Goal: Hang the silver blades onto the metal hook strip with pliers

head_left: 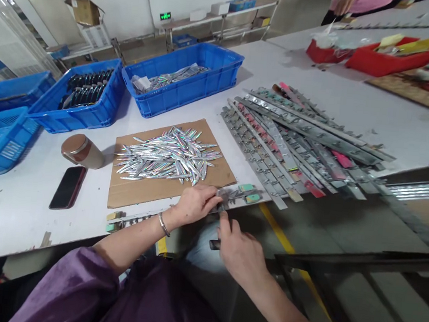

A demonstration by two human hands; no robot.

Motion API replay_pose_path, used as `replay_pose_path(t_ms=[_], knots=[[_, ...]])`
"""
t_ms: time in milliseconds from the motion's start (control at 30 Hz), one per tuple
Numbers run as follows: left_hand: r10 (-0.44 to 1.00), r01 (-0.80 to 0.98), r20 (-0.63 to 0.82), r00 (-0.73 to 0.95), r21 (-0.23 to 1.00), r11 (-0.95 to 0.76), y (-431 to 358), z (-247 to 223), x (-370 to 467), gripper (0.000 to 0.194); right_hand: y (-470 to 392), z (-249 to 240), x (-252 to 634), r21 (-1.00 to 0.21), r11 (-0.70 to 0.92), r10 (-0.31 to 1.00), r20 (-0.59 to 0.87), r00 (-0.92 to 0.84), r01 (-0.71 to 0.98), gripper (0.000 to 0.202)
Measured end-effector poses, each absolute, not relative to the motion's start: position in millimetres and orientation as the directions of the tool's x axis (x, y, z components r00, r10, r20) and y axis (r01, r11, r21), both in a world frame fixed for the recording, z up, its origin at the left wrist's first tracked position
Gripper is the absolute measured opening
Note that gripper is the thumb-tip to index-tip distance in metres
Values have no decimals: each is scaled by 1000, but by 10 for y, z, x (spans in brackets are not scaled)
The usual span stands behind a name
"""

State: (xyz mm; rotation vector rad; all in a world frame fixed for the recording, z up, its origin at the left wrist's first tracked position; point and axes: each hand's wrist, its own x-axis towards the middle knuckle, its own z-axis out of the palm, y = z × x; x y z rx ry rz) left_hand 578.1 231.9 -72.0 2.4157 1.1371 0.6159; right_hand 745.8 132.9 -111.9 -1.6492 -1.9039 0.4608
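Observation:
My left hand (pixel 195 203) is closed at the table's front edge, its fingertips pinched over a long metal strip; what they hold is too small to make out. The strip's right end has green-and-yellow blocks (pixel 252 198), and similar blocks (pixel 111 227) sit at its left end. Just below the left fingers, my right hand (pixel 242 248) is wrapped round a dark-handled tool (pixel 214 244), whose tip is mostly hidden between the hands. Behind my left hand, a pile of shiny silver fish-shaped pieces (pixel 170 154) lies on a cardboard sheet (pixel 127 193).
Metal strips with clips (pixel 276 136) are heaped to the right. A brown cup (pixel 83 150) and a phone (pixel 68 187) lie left. Blue bins (pixel 183 93) stand behind, one holding more silver pieces. Red trays (pixel 380 68) are at far right, near another person's hand (pixel 344 2).

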Motion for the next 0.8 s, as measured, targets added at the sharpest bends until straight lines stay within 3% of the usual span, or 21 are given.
replay_pose_path(t_ms=[67,133,200,267,433,633,733,800], knots=[[784,612,209,585,520,-596,2316,-728,5787,27,1369,-1211,7520,-844,103,993,119,-4,526,32],[780,616,206,591,509,-601,2314,-744,5793,18,1403,-1317,7541,-994,-41,999,-38,32,104,32],[782,624,199,590,502,-599,2316,-758,5795,14,1412,-1414,7506,-910,-219,975,-221,-35,-353,28],[782,626,195,592,500,-599,2320,-762,5793,16,1390,-1481,7433,-765,-317,946,-297,-130,-560,27],[783,642,190,592,477,-601,2318,-731,5805,24,1298,-1496,7311,-645,-301,946,-296,-133,-703,43],[777,644,155,610,474,-600,2292,-688,5757,34,1244,-1425,7370,-346,-358,900,-374,-223,-867,19],[799,695,180,574,409,-591,2374,-591,5580,35,1122,-1435,7397,-376,-342,888,-428,-166,-861,20],[869,831,148,473,252,-495,2488,-506,5430,25,1005,-1465,7400,-415,-346,881,-451,-140,-842,24]])
